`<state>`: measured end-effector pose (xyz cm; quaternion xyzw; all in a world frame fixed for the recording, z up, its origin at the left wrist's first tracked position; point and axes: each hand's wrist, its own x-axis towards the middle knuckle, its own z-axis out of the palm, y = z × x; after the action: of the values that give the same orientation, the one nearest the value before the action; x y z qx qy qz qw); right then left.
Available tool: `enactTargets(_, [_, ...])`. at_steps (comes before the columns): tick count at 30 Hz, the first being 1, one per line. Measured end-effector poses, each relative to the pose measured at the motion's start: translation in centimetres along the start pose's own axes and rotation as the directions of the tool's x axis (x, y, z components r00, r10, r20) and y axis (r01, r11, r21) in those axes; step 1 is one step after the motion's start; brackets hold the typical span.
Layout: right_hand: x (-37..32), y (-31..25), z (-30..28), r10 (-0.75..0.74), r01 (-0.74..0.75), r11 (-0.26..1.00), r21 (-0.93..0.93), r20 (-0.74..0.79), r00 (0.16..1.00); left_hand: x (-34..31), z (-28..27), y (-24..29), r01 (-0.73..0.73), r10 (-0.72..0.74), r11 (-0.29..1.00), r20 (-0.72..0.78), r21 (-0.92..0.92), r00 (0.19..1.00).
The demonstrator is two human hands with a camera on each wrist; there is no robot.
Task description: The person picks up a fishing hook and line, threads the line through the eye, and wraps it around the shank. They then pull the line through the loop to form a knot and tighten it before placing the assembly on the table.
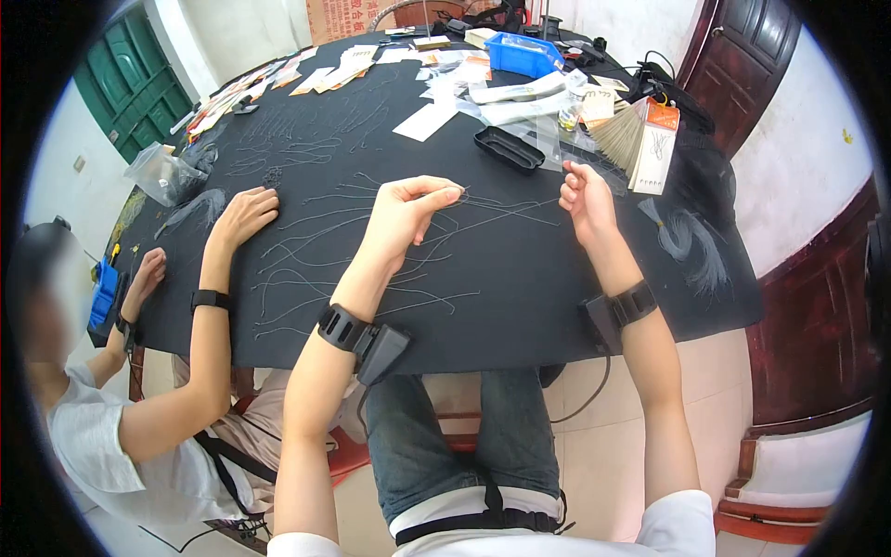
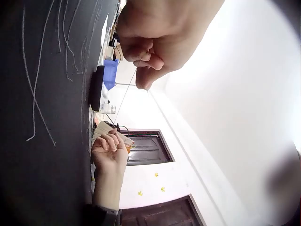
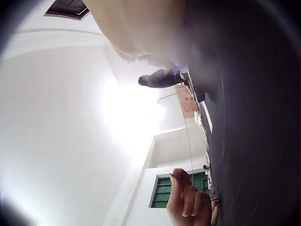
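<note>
My left hand pinches a thin line between thumb and forefinger above the dark table. Opposite it, to the right, my right hand is raised with curled fingers. The thin line runs taut between the hands in the left wrist view; the right wrist view shows the same line. A tiny pointed tip sticks out at the left fingertips in that view, too small to identify. Beneath and beside my left hand lie several grey cords, spread out and partly crossing. The right hand's exact hold is partly hidden.
Behind my hands are a black case, a blue bin, and packets and cards. A fanned card bundle and a bundle of clear line lie at the right. Another person's hand rests on the table at the left.
</note>
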<state>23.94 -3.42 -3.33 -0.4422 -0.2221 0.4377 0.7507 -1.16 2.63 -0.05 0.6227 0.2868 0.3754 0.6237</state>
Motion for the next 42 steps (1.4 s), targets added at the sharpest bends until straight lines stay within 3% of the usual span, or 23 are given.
enactTargets(6, [0.1,-0.2,0.1,-0.030,0.031,0.998,-0.047,0.009,0.999,0.1,-0.4,-0.1,-0.008,0.009,0.997,-0.019,0.071,1.000])
enactTargets(9, [-0.5,-0.5,0.4,0.016,0.007,0.991,-0.136,0.167,0.986,0.0,-0.3,0.1,-0.001,0.006,0.991,-0.036,0.134,0.999])
enactTargets(15, [-3.1,-0.7,2.9,0.214,-0.066,0.930,-0.361,0.386,0.897,-0.1,0.0,0.0,-0.031,0.033,0.980,-0.007,0.195,0.999])
enactTargets(23, [-5.3,0.4,4.6,0.397,-0.158,0.857,-0.490,0.434,0.809,0.2,0.3,-0.7,0.046,-0.064,0.970,0.067,0.240,0.996])
enactTargets(32, [-5.1,0.6,4.5,0.296,-0.001,0.864,-0.503,0.507,0.810,0.3,0.3,-1.0,0.047,-0.075,0.966,0.100,0.253,0.992])
enactTargets(42, [-5.4,0.4,4.9,0.257,-0.007,0.864,-0.504,0.428,0.866,0.0,0.5,-0.8,0.033,-0.060,0.968,0.101,0.249,0.993])
